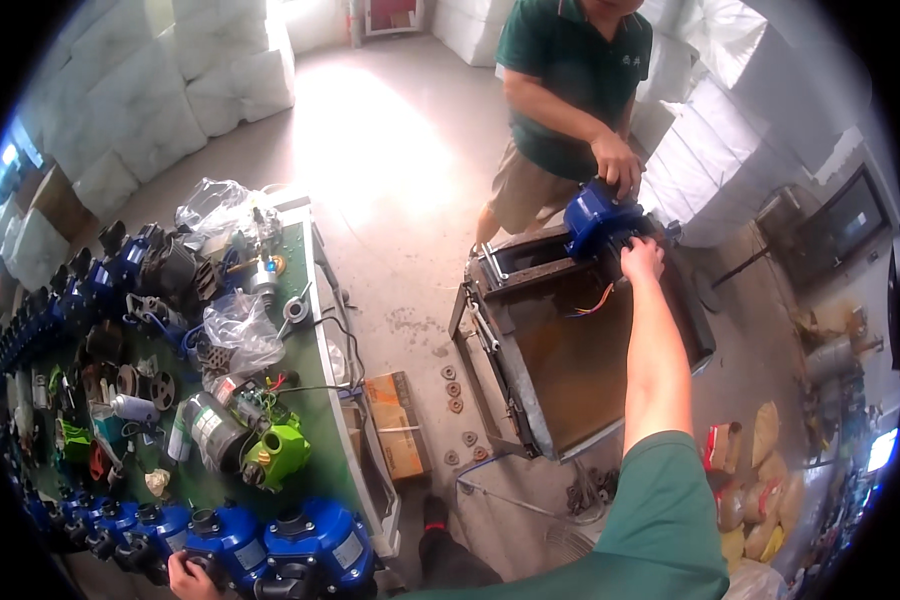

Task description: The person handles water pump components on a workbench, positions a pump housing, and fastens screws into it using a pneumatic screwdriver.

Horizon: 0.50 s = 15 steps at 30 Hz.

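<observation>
A blue pump (592,216) with a black lower part sits on a dark bar across the top of a metal water tank (542,425). My right hand (643,260), arm stretched far forward, grips its near side with curled fingers. A co-worker's hand (618,165) rests on top of the same pump. Coloured wires (595,303) hang from it over the brownish water. At the lower left, my left hand (192,578) has bent fingers at the black fitting of another blue pump (232,545) on the bench; the picture's lower edge cuts part of that hand off.
The green-topped bench (315,440) at left carries rows of blue pumps, a lime-green pump (282,455), plastic bags and loose parts. A cardboard box (397,425) and several small round parts (455,390) lie on the floor between bench and tank. White wrapped bales (145,90) stand behind.
</observation>
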Each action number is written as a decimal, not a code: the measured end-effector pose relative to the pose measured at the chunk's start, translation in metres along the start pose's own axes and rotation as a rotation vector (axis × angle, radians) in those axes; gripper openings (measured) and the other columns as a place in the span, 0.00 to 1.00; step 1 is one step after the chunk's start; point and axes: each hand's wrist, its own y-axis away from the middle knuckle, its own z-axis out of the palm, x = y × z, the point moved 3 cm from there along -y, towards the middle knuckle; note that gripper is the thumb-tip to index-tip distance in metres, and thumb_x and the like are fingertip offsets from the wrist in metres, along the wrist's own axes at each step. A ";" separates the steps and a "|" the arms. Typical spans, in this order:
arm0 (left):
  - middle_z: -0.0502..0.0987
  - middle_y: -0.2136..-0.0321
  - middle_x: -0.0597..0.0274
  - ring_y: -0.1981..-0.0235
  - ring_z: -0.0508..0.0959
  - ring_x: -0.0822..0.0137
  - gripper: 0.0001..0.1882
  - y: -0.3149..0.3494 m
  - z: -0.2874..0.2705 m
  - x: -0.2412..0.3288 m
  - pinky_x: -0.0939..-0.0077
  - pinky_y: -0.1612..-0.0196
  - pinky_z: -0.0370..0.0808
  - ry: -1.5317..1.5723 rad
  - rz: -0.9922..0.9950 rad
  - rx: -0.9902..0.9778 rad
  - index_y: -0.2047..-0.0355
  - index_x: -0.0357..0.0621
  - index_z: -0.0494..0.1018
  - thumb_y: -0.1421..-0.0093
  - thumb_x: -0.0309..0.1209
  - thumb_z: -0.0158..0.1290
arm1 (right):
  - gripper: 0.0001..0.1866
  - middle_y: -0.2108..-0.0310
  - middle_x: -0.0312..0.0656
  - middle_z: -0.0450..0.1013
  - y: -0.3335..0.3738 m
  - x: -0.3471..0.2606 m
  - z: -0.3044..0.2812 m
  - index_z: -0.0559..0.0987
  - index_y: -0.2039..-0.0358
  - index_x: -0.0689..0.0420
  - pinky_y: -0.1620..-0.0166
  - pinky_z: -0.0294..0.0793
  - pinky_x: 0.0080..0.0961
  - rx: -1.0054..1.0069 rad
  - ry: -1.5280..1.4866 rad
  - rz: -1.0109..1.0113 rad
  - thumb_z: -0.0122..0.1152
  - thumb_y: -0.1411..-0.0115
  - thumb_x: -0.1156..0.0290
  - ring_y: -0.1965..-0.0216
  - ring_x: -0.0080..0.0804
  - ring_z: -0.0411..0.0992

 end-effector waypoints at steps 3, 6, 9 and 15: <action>0.82 0.59 0.53 0.60 0.81 0.49 0.13 0.001 0.000 0.001 0.61 0.55 0.77 -0.026 -0.030 -0.017 0.57 0.45 0.80 0.39 0.33 0.51 | 0.24 0.34 0.38 0.62 -0.024 0.001 0.014 0.76 0.41 0.40 0.34 0.62 0.48 0.060 0.010 0.011 0.57 0.37 0.54 0.32 0.46 0.56; 0.82 0.60 0.53 0.60 0.81 0.49 0.13 0.000 -0.002 0.006 0.61 0.55 0.77 -0.040 -0.033 -0.018 0.57 0.46 0.80 0.39 0.33 0.51 | 0.24 0.34 0.39 0.61 -0.040 -0.009 0.024 0.76 0.41 0.40 0.34 0.60 0.47 0.080 0.022 0.037 0.56 0.37 0.53 0.32 0.45 0.56; 0.82 0.60 0.53 0.60 0.81 0.50 0.13 -0.001 0.009 -0.010 0.61 0.55 0.77 -0.070 -0.044 -0.024 0.57 0.46 0.80 0.40 0.33 0.52 | 0.24 0.33 0.40 0.61 -0.056 -0.019 0.033 0.76 0.41 0.40 0.34 0.59 0.50 0.030 0.023 0.110 0.55 0.37 0.52 0.32 0.46 0.56; 0.75 0.70 0.46 0.67 0.77 0.45 0.08 -0.004 0.021 -0.025 0.60 0.60 0.73 0.071 0.003 -0.005 0.64 0.34 0.71 0.42 0.23 0.46 | 0.26 0.33 0.38 0.62 -0.074 -0.012 0.032 0.75 0.40 0.39 0.35 0.58 0.56 -0.088 -0.052 0.240 0.53 0.37 0.47 0.34 0.46 0.61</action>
